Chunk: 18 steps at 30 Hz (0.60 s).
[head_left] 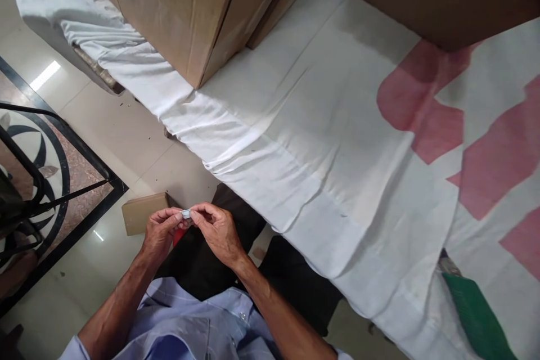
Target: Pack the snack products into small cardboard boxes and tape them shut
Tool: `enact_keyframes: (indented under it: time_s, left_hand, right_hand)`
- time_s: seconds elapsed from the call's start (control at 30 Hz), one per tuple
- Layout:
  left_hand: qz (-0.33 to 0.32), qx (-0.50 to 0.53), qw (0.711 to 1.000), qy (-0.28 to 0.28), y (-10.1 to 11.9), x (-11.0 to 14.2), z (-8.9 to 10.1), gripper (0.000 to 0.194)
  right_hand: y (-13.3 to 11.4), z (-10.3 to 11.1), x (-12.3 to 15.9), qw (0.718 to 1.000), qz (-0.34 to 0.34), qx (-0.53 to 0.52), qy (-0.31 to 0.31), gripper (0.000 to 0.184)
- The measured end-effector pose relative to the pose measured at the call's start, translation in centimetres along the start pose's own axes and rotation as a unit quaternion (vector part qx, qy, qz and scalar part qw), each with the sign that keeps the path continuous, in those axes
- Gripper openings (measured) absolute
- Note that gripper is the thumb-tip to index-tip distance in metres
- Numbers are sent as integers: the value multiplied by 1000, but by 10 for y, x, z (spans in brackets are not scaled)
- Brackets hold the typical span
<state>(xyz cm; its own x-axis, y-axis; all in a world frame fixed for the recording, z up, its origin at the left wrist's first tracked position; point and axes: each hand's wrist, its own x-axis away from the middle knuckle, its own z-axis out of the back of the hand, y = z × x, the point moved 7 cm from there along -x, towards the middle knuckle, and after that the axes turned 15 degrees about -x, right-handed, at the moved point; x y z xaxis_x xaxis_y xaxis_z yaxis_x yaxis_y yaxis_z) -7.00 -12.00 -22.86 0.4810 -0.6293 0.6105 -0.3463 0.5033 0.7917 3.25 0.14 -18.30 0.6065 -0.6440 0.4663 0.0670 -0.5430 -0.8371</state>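
A small pale grey-white piece is pinched between my two hands, above my lap; its kind is too small to make out. My left hand grips its left end between thumb and fingertips. At its right end, the thumb and fingers of my right hand close on it. Just below my left hand shows part of a red object, mostly hidden by the hand. Both hands are off the table, beside its cloth-covered edge.
A white cloth with red shapes covers the table. Cardboard boxes stand on it, with a brown box at upper right. A green-handled tool lies at lower right. On the floor sits a small carton; a black metal frame stands left.
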Motion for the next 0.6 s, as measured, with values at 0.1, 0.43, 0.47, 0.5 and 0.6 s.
enact_keyframes:
  time_s: [0.1, 0.43, 0.47, 0.5, 0.6]
  left_hand:
    - [-9, -108, 994, 13, -23, -11, 18, 52]
    - [-20, -569, 822, -3, -120, -62, 105, 111]
    - [-25, -591, 806, -16, -125, -63, 105, 112]
    - [-28, -609, 793, -26, -129, -64, 105, 112]
    - [-26, -630, 775, -43, -129, -69, 109, 117]
  right_hand:
    - [6, 2, 2, 998, -36, -34, 27, 31]
    - [-3, 24, 15, 988, -91, -108, 71, 43]
    - [-3, 25, 17, 987, -91, -107, 73, 43]
    - [-3, 27, 19, 987, -90, -106, 77, 43]
    - [-4, 31, 25, 987, -84, -103, 88, 44]
